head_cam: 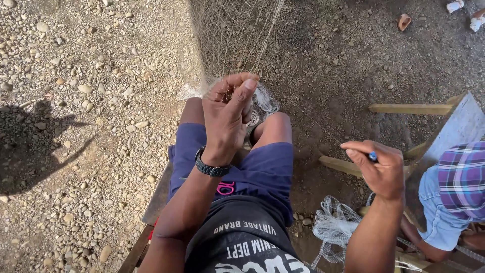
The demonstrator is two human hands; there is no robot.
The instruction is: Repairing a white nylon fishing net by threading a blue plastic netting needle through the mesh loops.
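Fishing net (237, 35) hangs taut before the knees, its lower edge bunched in the left hand (227, 114), fingers pinching the mesh. The right hand (381, 169) (held well apart) grips a blue needle (373, 156). Best keep that mesh stretched tight.

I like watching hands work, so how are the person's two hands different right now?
The left hand is raised over the knees, pinching the thin pale mesh fishing net; the right hand is out to the side, away from that stretched net. The left hand's wrist wears a black wristwatch; the right wrist is bare. The right hand grips a small blue tool; the left holds only net. Both hands are bare and closed.
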